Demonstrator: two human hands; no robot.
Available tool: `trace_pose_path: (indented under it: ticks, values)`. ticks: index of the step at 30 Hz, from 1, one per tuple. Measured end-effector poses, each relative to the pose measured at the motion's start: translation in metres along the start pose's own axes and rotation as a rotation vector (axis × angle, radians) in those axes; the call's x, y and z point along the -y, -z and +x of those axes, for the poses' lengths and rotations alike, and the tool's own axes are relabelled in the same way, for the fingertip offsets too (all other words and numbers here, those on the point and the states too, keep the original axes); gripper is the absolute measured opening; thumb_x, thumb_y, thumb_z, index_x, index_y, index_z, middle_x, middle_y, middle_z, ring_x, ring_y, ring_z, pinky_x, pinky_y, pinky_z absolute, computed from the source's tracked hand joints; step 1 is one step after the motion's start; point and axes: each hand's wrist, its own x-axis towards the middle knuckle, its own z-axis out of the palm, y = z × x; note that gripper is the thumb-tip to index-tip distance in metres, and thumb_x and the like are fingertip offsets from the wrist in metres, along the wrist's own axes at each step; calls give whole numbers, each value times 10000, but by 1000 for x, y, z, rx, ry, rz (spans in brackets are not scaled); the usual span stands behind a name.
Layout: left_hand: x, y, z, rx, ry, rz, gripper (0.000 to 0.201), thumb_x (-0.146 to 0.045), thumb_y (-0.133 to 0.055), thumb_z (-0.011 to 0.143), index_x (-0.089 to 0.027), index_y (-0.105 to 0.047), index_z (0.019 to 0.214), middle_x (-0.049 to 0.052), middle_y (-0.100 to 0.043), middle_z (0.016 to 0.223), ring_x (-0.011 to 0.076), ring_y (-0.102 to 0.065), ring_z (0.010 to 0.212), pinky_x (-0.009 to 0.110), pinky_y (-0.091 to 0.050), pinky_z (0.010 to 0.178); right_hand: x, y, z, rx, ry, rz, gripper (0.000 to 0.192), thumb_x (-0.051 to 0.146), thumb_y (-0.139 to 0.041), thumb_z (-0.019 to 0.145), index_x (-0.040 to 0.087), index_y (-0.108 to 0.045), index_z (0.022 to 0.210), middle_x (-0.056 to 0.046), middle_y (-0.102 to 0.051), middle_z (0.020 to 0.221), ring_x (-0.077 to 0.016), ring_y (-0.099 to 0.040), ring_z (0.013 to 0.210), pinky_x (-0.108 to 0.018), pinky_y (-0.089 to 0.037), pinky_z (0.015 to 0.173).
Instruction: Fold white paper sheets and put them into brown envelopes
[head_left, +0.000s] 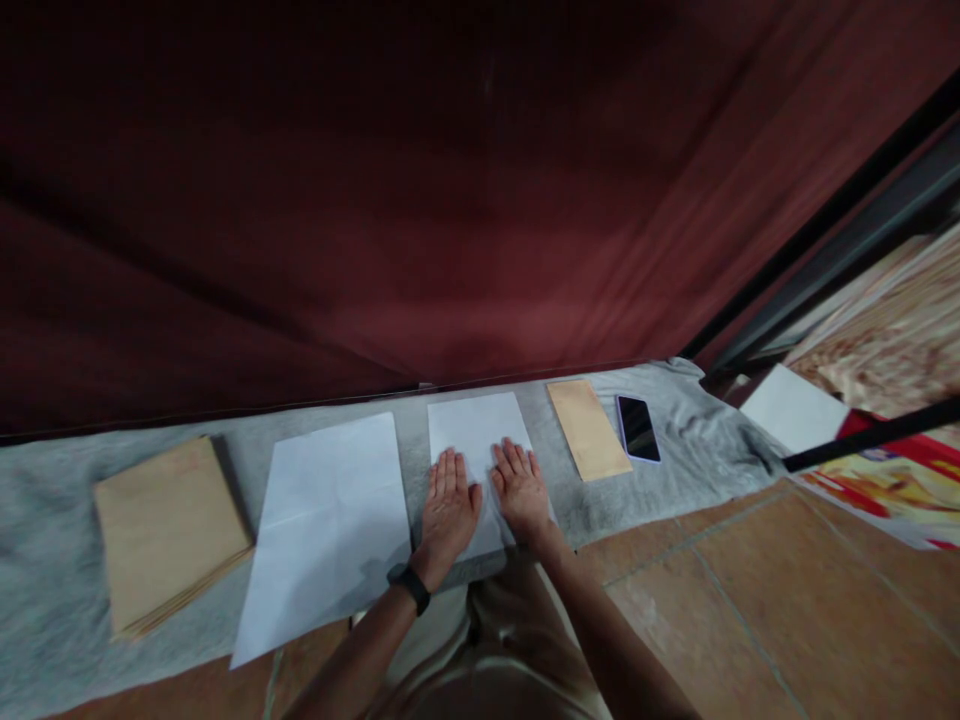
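A white sheet of paper (pixel 474 420) lies in front of me on the grey cloth, and both palms rest flat on it. On its left side is my left hand (pixel 450 505), fingers stretched out, a dark band on the wrist. My right hand (pixel 520 490) presses on the right side with its fingers extended. Left of these, a larger white sheet (pixel 337 510) with a faint crease overhangs the front edge. A single brown envelope (pixel 589 430) lies right of my right hand. Whatever is under my palms is hidden.
A stack of brown envelopes (pixel 176 530) sits at the far left of the grey cloth (pixel 675 430). A phone (pixel 638 428) lies beside the single envelope. Dark red fabric (pixel 480 250) rises behind. At right are a dark metal frame (pixel 847 220) and a colourful box (pixel 900 480) over tiles.
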Motion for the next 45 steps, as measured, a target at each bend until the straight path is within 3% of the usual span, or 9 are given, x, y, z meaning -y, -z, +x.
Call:
trace_pose_path:
  ticks: [9,15,18,29,35,40,45]
  values:
    - [-1,-7,8,-41,120,7,668,-350,-399,984,46,-389,1522,279,-352,1609,355,-307,1534,550,-266,1250,-26,9,-15,-46,-28,-102,516,330,-395,1075,164,-429,1562,-156,-455,1587,-317,-409,1483,-566,-236,1227]
    - [-14,-12,37,37,-50,-34,596,-336,-375,1022,-65,-402,1552,172,-381,1629,301,-289,1548,515,-248,1264,-24,11,-16,-23,-48,-124,510,320,-400,1070,171,-441,1556,-144,-456,1589,-308,-416,1479,-548,-232,1234]
    - [-16,-13,45,45,-61,-42,582,-355,-361,1035,-109,-406,1560,140,-382,1633,290,-279,1553,522,-215,1273,-23,12,-15,-23,-60,-117,513,318,-402,1067,178,-435,1560,-140,-464,1585,-296,-418,1478,-535,-234,1236]
    - [23,-6,47,-6,111,-18,672,-428,-341,1026,-1,-389,1544,233,-393,1605,314,-303,1542,501,-242,1263,-24,12,-14,-5,-83,-93,523,353,-397,1072,186,-423,1568,-129,-445,1600,-296,-409,1482,-540,-211,1244]
    - [7,4,21,8,78,-27,598,-342,-368,1020,-39,-431,1531,212,-386,1617,334,-302,1540,549,-236,1259,-23,13,-14,-6,-81,-71,524,344,-391,1073,178,-419,1569,-133,-441,1602,-303,-394,1492,-552,-216,1241]
    - [-15,15,-17,111,-175,-57,529,-329,-418,1020,-196,-475,1529,92,-419,1622,298,-320,1537,563,-246,1260,-24,13,-14,-16,-74,-58,522,342,-391,1071,178,-423,1566,-140,-449,1596,-306,-403,1485,-555,-223,1236]
    - [-16,32,-41,184,-321,-62,507,-353,-469,1013,-260,-500,1511,45,-433,1618,291,-363,1516,562,-244,1261,-24,16,-16,-18,-67,-55,508,316,-406,1064,168,-448,1548,-142,-471,1583,-299,-408,1482,-542,-215,1240]
